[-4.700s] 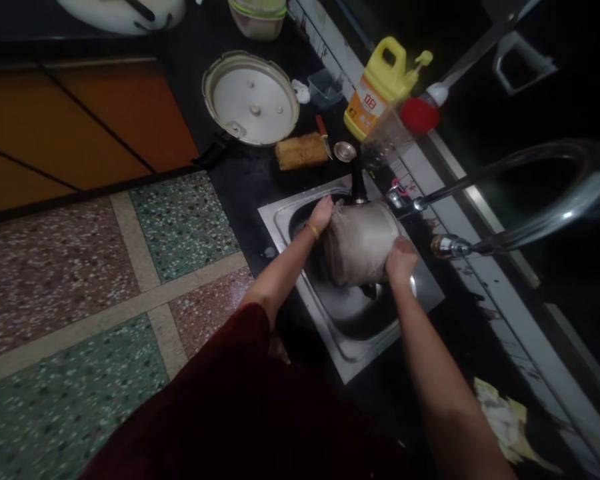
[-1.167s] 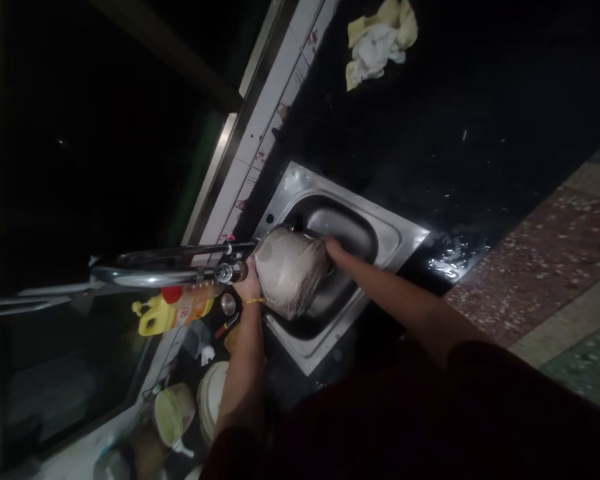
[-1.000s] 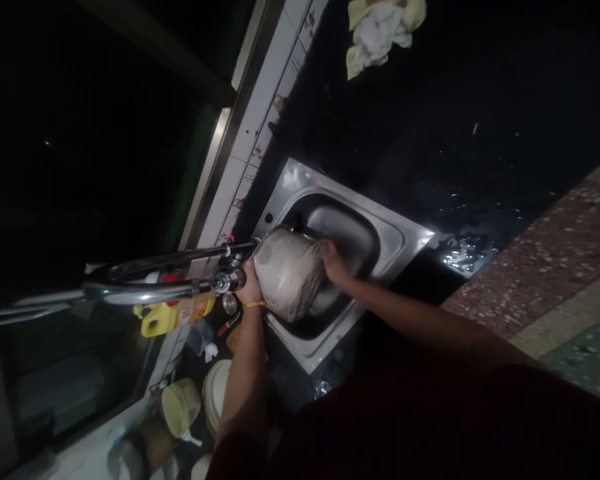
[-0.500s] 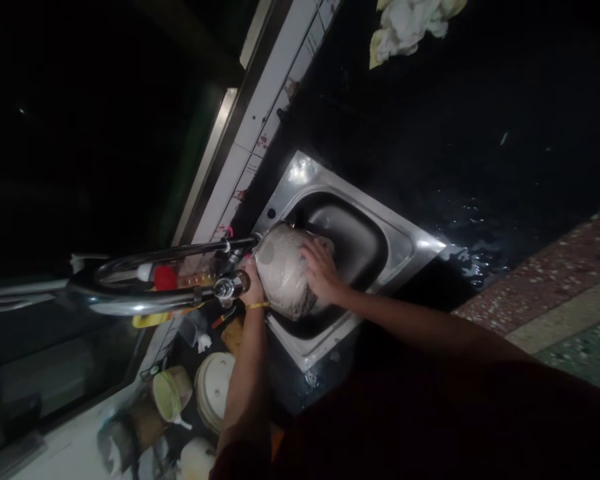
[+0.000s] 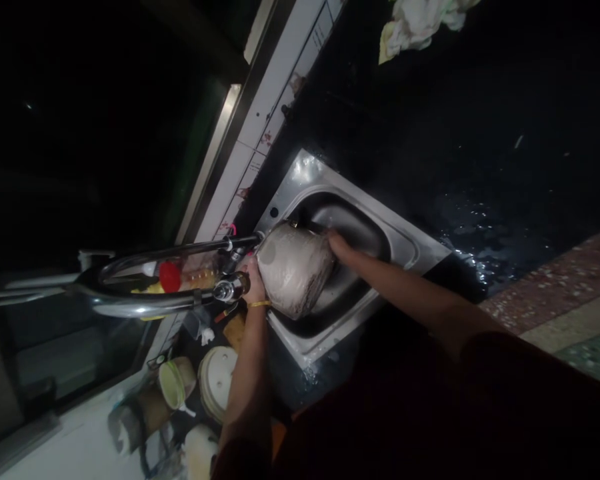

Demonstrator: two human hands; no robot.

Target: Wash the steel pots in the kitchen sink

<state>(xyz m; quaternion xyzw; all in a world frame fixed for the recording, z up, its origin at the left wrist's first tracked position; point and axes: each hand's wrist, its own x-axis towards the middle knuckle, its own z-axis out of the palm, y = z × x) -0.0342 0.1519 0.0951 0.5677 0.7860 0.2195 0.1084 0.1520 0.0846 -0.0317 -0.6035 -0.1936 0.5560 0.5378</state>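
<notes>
A pale grey rounded pot with dark, scuffed patches lies tilted on its side over the steel sink. My left hand, with a yellow bangle at the wrist, holds the pot's left side; the tap's spout end partly covers it. At the pot's right side is my right hand. Its fingers are hidden behind the pot, so their closure does not show. The curved chrome tap reaches in from the left, its end close to my left hand.
Dark wet counter surrounds the sink. A crumpled pale cloth lies at the top. Lower left stand a round white-lidded container and a greenish cup. A red-capped bottle sits behind the tap, near the tiled wall.
My right hand has slid from the pot's upper outer surface to its right edge, where the fingers drop out of sight. My left hand stays on the pot's left side.
</notes>
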